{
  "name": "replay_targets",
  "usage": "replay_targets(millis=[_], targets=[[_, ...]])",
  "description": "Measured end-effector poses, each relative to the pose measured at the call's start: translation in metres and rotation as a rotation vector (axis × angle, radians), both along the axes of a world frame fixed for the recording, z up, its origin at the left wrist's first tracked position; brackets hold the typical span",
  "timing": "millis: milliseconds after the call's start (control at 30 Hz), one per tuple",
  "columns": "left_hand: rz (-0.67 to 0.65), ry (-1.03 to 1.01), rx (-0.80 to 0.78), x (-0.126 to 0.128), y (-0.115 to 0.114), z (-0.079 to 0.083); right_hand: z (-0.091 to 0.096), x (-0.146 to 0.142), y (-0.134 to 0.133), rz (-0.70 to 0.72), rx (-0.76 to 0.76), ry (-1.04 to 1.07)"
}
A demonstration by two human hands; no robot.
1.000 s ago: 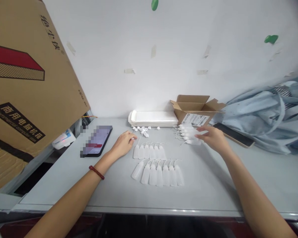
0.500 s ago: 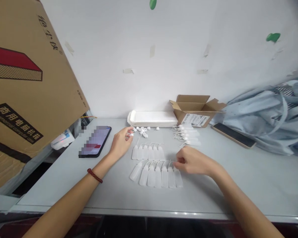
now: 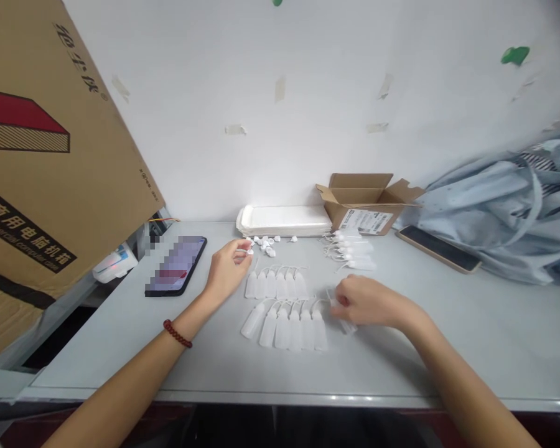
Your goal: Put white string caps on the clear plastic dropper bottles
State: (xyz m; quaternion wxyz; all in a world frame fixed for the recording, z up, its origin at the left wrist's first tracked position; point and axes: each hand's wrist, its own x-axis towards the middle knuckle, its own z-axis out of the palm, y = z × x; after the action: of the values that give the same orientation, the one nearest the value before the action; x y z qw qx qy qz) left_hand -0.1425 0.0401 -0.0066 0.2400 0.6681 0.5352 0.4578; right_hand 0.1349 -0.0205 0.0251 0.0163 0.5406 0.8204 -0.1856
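My left hand (image 3: 228, 269) is closed, with a small white cap (image 3: 250, 252) pinched at its fingertips. It is beside a loose pile of similar white caps (image 3: 267, 244). My right hand (image 3: 368, 300) is shut on a small translucent squeeze bottle (image 3: 348, 325) with a thin nozzle; the fingers hide its neck, and motion blurs it. Left of that hand lies a front row of the same bottles (image 3: 295, 330), their curved thin nozzles pointing away from me. Behind it is a second row of bottles (image 3: 276, 286). A further group of bottles (image 3: 358, 247) lies sideways at the back right.
Against the wall stand a stack of white packets (image 3: 287, 219) and an open cardboard box (image 3: 364, 211). One phone (image 3: 177, 267) lies left, another phone (image 3: 438, 249) right, near a heap of light blue fabric (image 3: 494, 218). A large carton (image 3: 98, 155) leans in at the left.
My right hand has taken the rightmost bottle out of the front row and moved it slightly right. The left hand stays beside the caps, still pinching one. The view has shifted slightly.
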Motion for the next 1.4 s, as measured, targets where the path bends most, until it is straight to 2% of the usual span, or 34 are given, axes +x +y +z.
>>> replay_targets(millis=[100,233,367,500,667,1067,1400], targets=[[-0.025,-0.09,-0.048,0.004,-0.005,0.005,0.005,0.004,0.005,-0.109,0.029,0.124],[-0.072,-0.13,-0.088,0.007,-0.009,0.011,0.001,0.002,0.012,-0.252,0.173,0.3],[-0.178,-0.274,-0.2,0.012,-0.015,0.016,-0.016,-0.007,0.019,-0.238,0.24,0.512],[-0.256,-0.368,-0.319,0.02,-0.024,0.021,-0.032,-0.018,0.022,-0.143,0.349,0.56],[-0.288,-0.361,-0.365,0.027,-0.034,0.027,-0.042,-0.025,0.023,-0.069,0.394,0.472],[-0.307,-0.37,-0.349,0.027,-0.035,0.025,-0.042,-0.019,0.028,-0.16,0.279,0.344],[-0.454,-0.376,-0.389,0.033,-0.043,0.029,-0.05,-0.026,0.031,-0.207,0.311,0.188]])
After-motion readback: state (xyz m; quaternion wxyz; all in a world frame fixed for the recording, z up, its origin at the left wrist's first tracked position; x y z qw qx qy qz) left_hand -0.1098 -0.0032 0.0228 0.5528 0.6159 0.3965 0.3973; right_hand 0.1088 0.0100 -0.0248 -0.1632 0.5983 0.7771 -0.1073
